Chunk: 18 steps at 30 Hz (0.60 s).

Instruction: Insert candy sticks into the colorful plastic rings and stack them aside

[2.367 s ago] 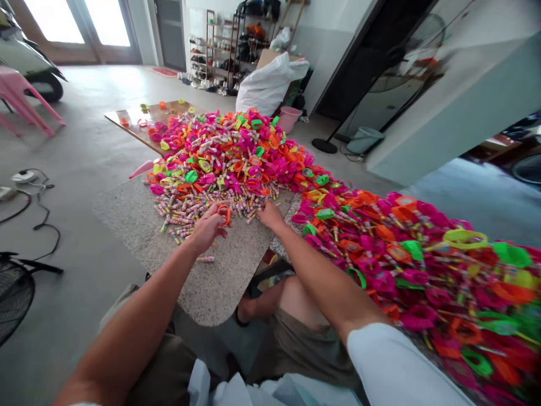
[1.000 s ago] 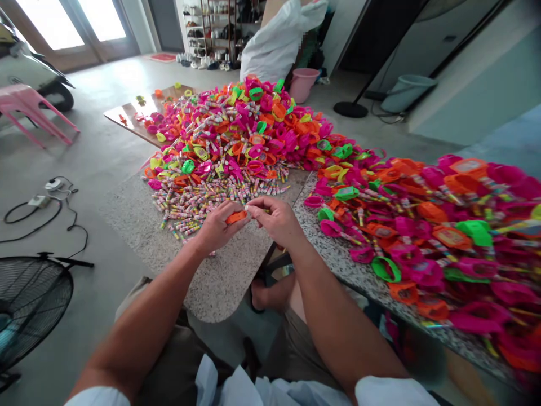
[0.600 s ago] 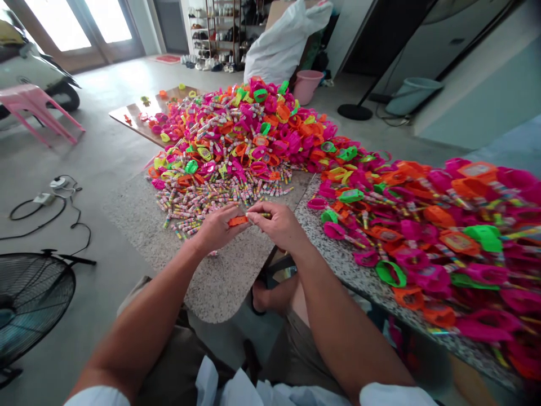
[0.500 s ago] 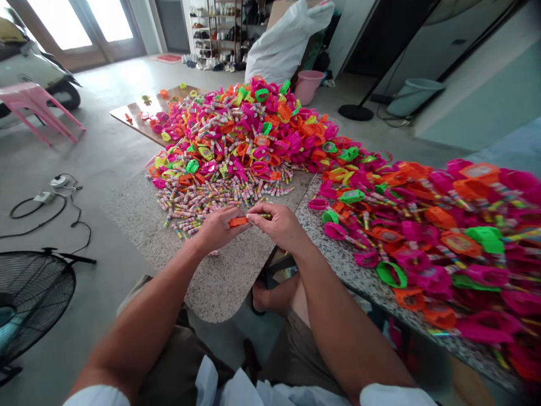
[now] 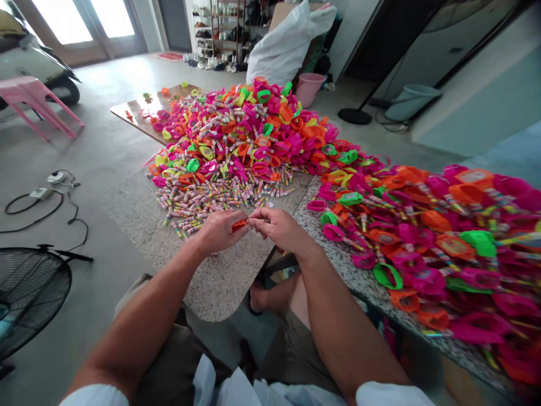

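1. The grey floor (image 5: 110, 135) ran back to bright glass doors (image 5: 63, 22), and a scooter (image 5: 29, 62) was parked over on the left.
2. Closer in, a speckled table (image 5: 215, 287) stood before the seated person, with a second table (image 5: 333, 259) along the person's right and a brown board (image 5: 139, 118) past the far left edge.
3. A heap of toy watches (image 5: 279, 135), pink, orange, green and yellow, covered the far end and spread down the right-hand table.
4. Behind the heap leaned a white sack (image 5: 279, 53), near a shoe rack (image 5: 215, 28).
5. A black fan (image 5: 29, 299) stood at lower left, and a pink stool (image 5: 29, 90) by the scooter.
6. The left hand (image 5: 220, 231) was curled, its fingers closed round an orange piece above the speckled table.
7. The right hand (image 5: 276, 228) met it there, thumb and fingertips drawn narrow at the piece's near end; I could not tell whether anything was pinched between them.
8. Just beyond both hands lay a loose spread of printed rolls (image 5: 203, 206).
9. The orange piece (image 5: 239, 225) itself showed only as a sliver between the hands, the rest hidden.
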Each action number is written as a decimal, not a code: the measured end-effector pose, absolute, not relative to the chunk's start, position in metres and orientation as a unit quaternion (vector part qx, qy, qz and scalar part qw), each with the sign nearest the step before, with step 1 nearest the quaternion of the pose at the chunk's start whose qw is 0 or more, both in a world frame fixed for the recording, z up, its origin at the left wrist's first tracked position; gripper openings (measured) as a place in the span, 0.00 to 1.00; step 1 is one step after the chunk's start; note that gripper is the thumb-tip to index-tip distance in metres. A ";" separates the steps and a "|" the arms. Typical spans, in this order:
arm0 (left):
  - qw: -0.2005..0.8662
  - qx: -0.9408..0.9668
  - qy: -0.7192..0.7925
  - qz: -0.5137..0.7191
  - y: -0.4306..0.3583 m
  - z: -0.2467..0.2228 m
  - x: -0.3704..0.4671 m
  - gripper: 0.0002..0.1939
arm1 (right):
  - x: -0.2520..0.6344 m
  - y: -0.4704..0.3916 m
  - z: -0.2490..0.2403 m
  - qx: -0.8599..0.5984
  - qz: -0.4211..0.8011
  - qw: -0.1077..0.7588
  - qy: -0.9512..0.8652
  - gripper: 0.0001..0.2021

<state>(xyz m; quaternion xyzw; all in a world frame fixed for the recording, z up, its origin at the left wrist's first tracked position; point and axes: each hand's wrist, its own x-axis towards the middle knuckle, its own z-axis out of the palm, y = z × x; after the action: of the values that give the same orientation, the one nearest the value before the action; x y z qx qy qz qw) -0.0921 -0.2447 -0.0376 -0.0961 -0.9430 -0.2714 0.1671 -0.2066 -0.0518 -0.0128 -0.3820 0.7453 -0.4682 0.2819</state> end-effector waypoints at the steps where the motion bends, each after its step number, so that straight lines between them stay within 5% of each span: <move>1: 0.167 -0.103 -0.945 -0.263 -0.245 -0.037 -0.092 0.14 | -0.207 -0.051 -0.013 -0.382 -0.466 0.291 0.743 0.17; 10: 0.171 -0.156 -0.935 -0.269 -0.242 -0.036 -0.091 0.16 | -0.211 -0.044 -0.012 -0.362 -0.491 0.393 0.688 0.19; 18: 0.133 -0.131 -0.949 -0.255 -0.233 -0.038 -0.091 0.11 | -0.218 -0.040 -0.015 -0.362 -0.499 0.395 0.681 0.19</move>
<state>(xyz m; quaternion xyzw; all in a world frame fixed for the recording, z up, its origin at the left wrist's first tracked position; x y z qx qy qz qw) -0.0911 -0.2328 -0.0381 -0.1314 -0.9487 -0.2549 0.1334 -0.2177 -0.0405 -0.0148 -0.3621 0.6811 -0.4992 0.3947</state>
